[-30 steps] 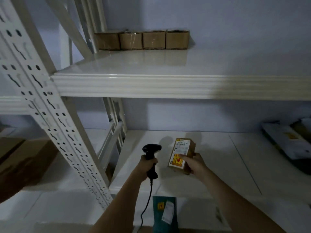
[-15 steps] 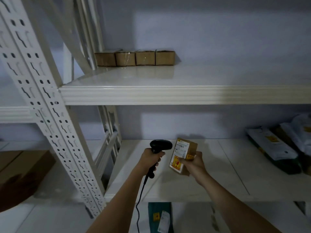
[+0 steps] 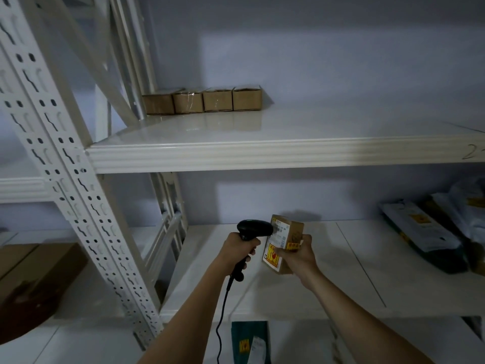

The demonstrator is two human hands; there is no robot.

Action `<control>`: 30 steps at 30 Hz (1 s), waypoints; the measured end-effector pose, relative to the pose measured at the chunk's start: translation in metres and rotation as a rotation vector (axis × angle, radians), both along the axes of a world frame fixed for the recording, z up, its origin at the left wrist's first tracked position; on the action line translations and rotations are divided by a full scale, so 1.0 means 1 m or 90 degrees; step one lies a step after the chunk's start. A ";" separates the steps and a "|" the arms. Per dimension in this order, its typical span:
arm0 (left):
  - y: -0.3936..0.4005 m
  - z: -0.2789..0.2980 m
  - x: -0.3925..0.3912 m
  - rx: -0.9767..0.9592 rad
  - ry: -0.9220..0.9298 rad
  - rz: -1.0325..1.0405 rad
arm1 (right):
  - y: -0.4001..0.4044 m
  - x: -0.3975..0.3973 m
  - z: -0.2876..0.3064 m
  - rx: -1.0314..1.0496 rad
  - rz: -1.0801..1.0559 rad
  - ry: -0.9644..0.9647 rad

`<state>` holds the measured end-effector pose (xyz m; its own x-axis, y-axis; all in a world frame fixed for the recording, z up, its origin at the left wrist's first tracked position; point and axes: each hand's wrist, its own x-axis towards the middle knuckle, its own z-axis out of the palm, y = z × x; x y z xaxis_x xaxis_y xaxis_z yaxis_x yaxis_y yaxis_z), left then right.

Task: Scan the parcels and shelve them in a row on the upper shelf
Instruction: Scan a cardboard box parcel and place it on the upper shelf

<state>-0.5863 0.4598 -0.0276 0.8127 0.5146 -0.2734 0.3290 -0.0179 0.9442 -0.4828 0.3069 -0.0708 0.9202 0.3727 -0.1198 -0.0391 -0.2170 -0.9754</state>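
parcel, a small labelled box, is pinched in the right hand over the lower shelf; the left hand grips the scanner, whose nose has closed onto the label, so scanning is probably under way. four boxes line the upper shelf, with free space to their right.
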 end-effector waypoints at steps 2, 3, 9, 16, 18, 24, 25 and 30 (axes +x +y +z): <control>-0.002 0.001 -0.001 0.000 0.000 -0.003 | -0.001 -0.001 0.000 0.001 -0.001 0.000; -0.002 0.001 -0.001 -0.002 -0.002 -0.005 | -0.002 -0.001 -0.001 0.004 -0.002 0.002; -0.005 0.003 -0.003 -0.009 0.004 -0.003 | -0.005 -0.001 -0.003 0.005 -0.014 0.006; -0.006 0.003 -0.006 -0.028 0.003 -0.010 | -0.009 0.000 -0.005 -0.009 -0.018 0.015; -0.007 0.004 -0.006 -0.030 0.003 -0.018 | -0.009 0.000 -0.005 -0.013 -0.017 0.016; -0.006 0.001 -0.004 -0.034 0.003 -0.014 | -0.010 0.000 -0.005 -0.014 -0.016 0.031; -0.004 -0.001 -0.005 -0.039 0.004 -0.008 | -0.010 0.000 -0.005 -0.017 -0.017 0.035; 0.010 -0.027 -0.012 -0.139 -0.009 0.017 | -0.014 -0.001 -0.004 -0.004 -0.035 0.074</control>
